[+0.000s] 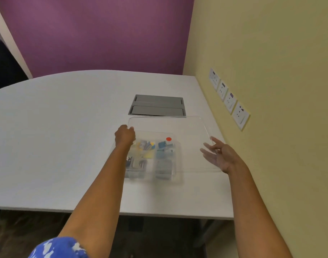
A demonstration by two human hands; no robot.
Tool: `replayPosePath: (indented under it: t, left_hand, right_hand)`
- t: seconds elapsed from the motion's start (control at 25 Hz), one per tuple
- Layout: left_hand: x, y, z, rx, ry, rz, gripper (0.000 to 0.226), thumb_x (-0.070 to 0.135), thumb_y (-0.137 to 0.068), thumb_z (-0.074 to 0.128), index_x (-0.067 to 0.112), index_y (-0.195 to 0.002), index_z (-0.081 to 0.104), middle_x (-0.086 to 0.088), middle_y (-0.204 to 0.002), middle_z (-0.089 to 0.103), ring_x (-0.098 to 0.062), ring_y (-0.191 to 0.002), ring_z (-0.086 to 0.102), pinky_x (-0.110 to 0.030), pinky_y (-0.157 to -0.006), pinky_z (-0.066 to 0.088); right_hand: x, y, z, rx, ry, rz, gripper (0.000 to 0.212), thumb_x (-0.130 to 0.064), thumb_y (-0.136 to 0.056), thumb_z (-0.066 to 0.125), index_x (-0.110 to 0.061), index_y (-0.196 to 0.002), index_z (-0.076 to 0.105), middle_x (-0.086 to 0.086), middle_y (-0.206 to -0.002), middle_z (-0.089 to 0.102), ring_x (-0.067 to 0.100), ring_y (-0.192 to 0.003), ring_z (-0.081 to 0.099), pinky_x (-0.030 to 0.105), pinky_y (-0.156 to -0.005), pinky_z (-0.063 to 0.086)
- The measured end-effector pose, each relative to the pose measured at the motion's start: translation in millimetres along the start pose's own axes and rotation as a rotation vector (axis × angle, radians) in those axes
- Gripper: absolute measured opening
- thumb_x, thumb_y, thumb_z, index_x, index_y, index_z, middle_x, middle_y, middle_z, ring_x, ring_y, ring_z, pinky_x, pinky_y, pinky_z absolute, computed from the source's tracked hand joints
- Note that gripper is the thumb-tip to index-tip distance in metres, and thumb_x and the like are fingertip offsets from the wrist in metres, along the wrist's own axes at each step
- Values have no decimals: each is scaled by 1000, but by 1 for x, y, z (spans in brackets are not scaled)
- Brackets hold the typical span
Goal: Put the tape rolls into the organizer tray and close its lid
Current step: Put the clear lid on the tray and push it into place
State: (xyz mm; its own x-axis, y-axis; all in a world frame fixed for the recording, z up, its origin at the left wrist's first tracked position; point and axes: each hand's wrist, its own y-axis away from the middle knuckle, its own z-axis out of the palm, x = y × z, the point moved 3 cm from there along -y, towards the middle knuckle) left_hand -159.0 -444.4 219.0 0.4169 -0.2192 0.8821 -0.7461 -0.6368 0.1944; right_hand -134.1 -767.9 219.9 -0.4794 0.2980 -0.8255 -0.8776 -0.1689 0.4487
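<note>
A clear plastic organizer tray (178,178) rests on the white table (57,136), its compartments filled with small blue, yellow and grey items. Its transparent lid (187,127) hangs tilted above the tray and reaches off to the right. My left hand (125,135) pinches the lid's far left corner. My right hand (220,155) is spread, palm up, at the lid's right edge, with the fingers showing through the plastic. A red round spot (168,139) shows at the tray's back right. The picture is too blurred to make out single tape rolls.
A grey cable hatch (157,108) is set into the table just behind the lid. A yellow wall with a row of sockets (229,99) runs close along the right. The table's front edge (122,211) lies below the tray; a purple wall stands behind.
</note>
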Motion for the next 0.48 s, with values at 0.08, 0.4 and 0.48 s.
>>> replayPosePath:
  t: [0.08,0.4,0.48]
  left_hand:
    - [-11,-25,-3,34,36,12,40,25,-98,44,11,-135,45,-17,-128,59,-34,-99,65,-40,-90,54]
    - [-50,-102,4,43,-250,43,38,37,-99,34,25,-133,48,-14,-126,62,-33,-97,66,-48,-93,52]
    - [-57,-114,4,54,-313,31,37,33,-100,34,22,-132,49,-14,-129,60,-34,-105,63,-47,-96,49]
  right_hand:
    - [9,-19,15,36,222,41,19,-21,-98,44,-17,-115,48,8,-107,56,20,-76,64,27,-58,54]
    - [57,-106,53,291,828,-19,40,-32,-100,36,-18,-138,37,15,-95,61,19,-58,57,29,-54,50]
    - [62,-121,61,351,1008,-34,40,-28,-99,38,-13,-136,42,17,-115,61,26,-71,64,40,-70,60]
